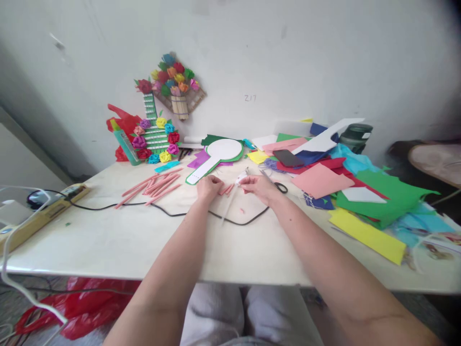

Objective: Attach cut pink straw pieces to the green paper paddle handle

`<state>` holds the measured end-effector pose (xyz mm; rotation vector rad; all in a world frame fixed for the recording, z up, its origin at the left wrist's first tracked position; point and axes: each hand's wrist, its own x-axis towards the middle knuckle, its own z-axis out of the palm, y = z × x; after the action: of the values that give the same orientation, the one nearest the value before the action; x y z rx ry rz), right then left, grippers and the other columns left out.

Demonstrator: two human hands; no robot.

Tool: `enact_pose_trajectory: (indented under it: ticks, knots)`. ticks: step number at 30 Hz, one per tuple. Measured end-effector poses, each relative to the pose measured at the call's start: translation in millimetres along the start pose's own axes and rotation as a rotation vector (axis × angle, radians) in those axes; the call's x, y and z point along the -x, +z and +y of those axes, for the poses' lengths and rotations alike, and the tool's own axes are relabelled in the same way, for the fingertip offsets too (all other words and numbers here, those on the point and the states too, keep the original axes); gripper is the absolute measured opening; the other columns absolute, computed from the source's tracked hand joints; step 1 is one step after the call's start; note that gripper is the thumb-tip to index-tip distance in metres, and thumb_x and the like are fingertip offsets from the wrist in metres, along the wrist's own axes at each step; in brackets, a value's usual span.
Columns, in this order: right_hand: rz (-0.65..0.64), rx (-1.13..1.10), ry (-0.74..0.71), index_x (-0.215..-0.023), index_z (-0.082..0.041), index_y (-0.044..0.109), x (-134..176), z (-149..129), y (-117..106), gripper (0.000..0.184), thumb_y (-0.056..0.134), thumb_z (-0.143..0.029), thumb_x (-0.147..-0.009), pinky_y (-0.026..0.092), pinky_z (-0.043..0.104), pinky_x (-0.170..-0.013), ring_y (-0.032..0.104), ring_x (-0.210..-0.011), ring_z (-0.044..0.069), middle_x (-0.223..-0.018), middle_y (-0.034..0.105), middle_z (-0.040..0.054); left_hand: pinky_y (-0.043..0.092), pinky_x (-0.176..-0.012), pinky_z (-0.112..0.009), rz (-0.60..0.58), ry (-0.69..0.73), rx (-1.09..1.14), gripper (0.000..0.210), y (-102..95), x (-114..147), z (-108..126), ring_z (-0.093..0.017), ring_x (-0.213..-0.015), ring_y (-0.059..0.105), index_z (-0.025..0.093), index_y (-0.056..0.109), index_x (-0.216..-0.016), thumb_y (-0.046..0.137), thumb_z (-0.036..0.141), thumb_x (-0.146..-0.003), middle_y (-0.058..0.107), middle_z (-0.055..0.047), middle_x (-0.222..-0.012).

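Observation:
Over the middle of the table, my left hand [210, 186] is closed, its fingertips pressed together beside a few short pink paper rolls [227, 189]. What it pinches is too small to make out. My right hand [258, 187] is closed too, thumb and finger in a pinch right by a white glue gun [242, 177]; what is between them is unclear. A translucent glue stick [229, 205] stretches from the gun toward me. Longer pink paper rolls [158, 186] lie left of my left hand. Behind it rests a white round-headed cutout with a green border [225, 150].
Coloured sheets [385, 197] and a phone [287, 158] are piled at right, with black-handled scissors [281, 187] nearer. A black cord [176, 214] crosses from the power strip [46, 216]. At back left stand a flower-decorated guitar shape [158, 137] and a glue bottle [125, 144].

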<state>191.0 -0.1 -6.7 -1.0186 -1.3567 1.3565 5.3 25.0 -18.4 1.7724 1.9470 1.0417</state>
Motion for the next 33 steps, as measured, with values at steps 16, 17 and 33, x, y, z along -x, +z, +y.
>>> enact_pose_trajectory:
  ticks: [16, 17, 33]
  knots:
    - [-0.261, 0.390, 0.195, -0.077, -0.014, 0.057, 12.9, -16.8, -3.2, 0.017, 0.063, -0.019, -0.062, 0.018, 0.013, -0.034, 0.031, -0.038, 0.002, -0.045, 0.041, -0.0083, 0.045, -0.069, -0.026, 0.012, 0.007, 0.122, 0.022, 0.6, -0.1, 0.8, -0.018, -0.075, 0.063, 0.015, 0.069, -0.083, 0.062, 0.024, -0.065, 0.069, -0.006, -0.080]
    - [-0.309, 0.455, 0.177, -0.075, -0.013, 0.058, 13.8, -16.8, -3.5, 0.018, 0.066, -0.021, -0.060, 0.024, 0.013, -0.036, 0.037, -0.042, 0.003, -0.049, 0.046, -0.0065, 0.045, -0.069, -0.026, 0.020, 0.010, 0.114, 0.021, 0.4, 0.1, 1.0, -0.019, -0.075, 0.063, 0.016, 0.070, -0.083, 0.062, 0.024, -0.065, 0.069, -0.006, -0.080]
    - [-0.218, 0.300, -0.022, -0.065, -0.012, 0.057, 4.8, -3.9, -6.7, 0.004, 0.060, -0.012, -0.062, 0.044, 0.020, -0.039, 0.049, -0.043, 0.007, -0.053, 0.056, -0.0016, 0.046, -0.067, -0.028, 0.142, 0.120, 0.287, 0.014, 0.9, -0.8, 1.0, -0.017, -0.073, 0.060, 0.015, 0.067, -0.075, 0.060, 0.026, -0.068, 0.067, -0.006, -0.075]
